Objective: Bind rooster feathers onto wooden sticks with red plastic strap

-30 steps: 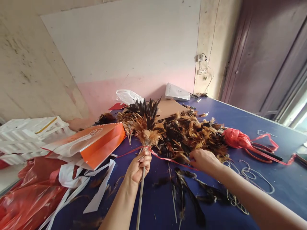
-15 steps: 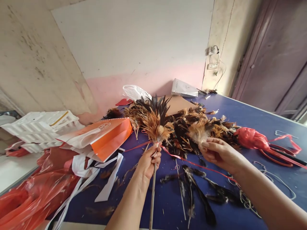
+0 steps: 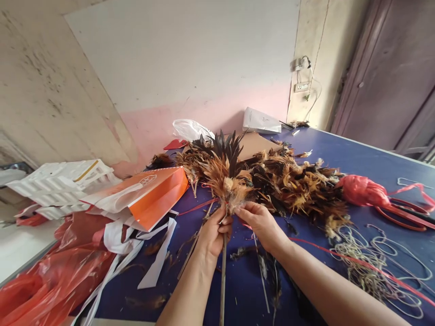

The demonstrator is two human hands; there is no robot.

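Closed round a thin stick (image 3: 223,276), my left hand (image 3: 214,231) grips it just below a bundle of brown and black feathers (image 3: 226,167). My right hand (image 3: 260,224) is pinched at the lower right of that bundle, holding a pale, fluffy feather tuft (image 3: 239,194) against it. A pink plastic ribbon (image 3: 199,207) runs out from the tie point to the left, and another length (image 3: 340,253) stretches away under my right forearm. Behind the bundle lies a large heap of brown and black feathers (image 3: 302,181).
An orange paper bag (image 3: 159,199) and red plastic (image 3: 61,262) lie left, near white foam trays (image 3: 64,181). To the right are a pink ribbon roll (image 3: 362,190), scissors (image 3: 404,210) and tangled string (image 3: 367,262). Loose feathers and a thin stick (image 3: 261,271) lie on the blue table (image 3: 370,156).
My right hand has moved left with the feather tuft, from beside the heap to the base of the bundle. My left hand keeps its grip on the stick, slightly further right.
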